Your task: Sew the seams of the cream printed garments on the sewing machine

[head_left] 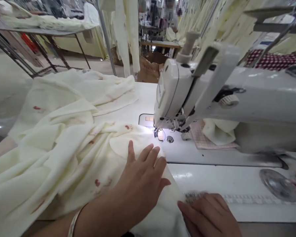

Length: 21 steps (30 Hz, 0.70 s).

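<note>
Pale cream fabric (81, 158) with small reddish prints lies in folds over the left and middle of the sewing table. Its right edge runs up to the presser foot (156, 133) of a white sewing machine (170, 95), lit by a small lamp. My left hand (145, 174) rests flat on the cloth just below the foot, fingers spread. Nearer the front edge, my right hand (209, 214) pinches the fabric's edge between thumb and fingers.
A ruler strip (246, 198) and a round metal disc (278, 185) are on the table at right. Pink checked cloth (199, 138) lies under the machine arm. Behind stand a cardboard box (149, 69), hanging cream garments (122, 36) and a person at another table.
</note>
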### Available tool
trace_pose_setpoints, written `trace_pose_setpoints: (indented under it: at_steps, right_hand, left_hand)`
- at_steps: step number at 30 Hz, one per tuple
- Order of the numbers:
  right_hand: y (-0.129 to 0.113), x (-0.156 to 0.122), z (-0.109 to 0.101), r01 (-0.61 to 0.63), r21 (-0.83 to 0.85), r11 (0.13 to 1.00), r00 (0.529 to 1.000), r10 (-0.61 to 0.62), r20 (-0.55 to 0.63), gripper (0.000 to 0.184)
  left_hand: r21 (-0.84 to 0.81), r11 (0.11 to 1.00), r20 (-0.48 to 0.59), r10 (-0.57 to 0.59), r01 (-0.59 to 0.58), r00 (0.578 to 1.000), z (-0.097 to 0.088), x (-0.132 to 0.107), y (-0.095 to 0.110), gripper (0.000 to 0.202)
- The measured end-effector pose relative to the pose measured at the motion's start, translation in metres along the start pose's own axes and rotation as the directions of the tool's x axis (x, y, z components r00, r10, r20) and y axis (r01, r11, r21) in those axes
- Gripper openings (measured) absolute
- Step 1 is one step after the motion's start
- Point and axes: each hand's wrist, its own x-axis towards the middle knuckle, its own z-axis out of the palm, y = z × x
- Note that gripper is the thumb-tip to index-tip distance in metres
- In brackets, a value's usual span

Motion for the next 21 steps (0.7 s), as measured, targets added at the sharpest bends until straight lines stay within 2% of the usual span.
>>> trace_pose_setpoints:
  at_steps: [2, 6, 17, 21]
  right_hand:
    - [-0.001, 0.002, -0.001, -0.006, 0.001, 1.0, 1.0, 0.006, -0.009, 0.013]
    - [-0.005, 0.001, 0.0, 0.017, 0.001, 1.0, 0.999, -0.017, -0.042, 0.011]
    - [-0.005, -0.005, 0.002, 0.02, 0.001, 1.0, 0.998, -0.02, -0.059, 0.009]
    - [0.0, 0.001, -0.008, 0.057, -0.04, 0.998, 0.998, -0.057, 0.019, 0.011]
  left_hand:
    - [0.008, 1.0, -0.013, 0.01, -0.01, 1.0, 0.006, -0.006, 0.003, 0.034]
    - [0.011, 0.999, -0.052, 0.035, -0.035, 0.998, 0.016, -0.011, -0.005, 0.039]
    - [-0.022, 0.998, -0.074, 0.058, -0.06, 0.996, 0.022, -0.013, -0.008, 0.041]
    - [-0.023, 0.997, -0.021, 0.075, -0.076, 0.997, 0.018, -0.013, -0.012, 0.043]
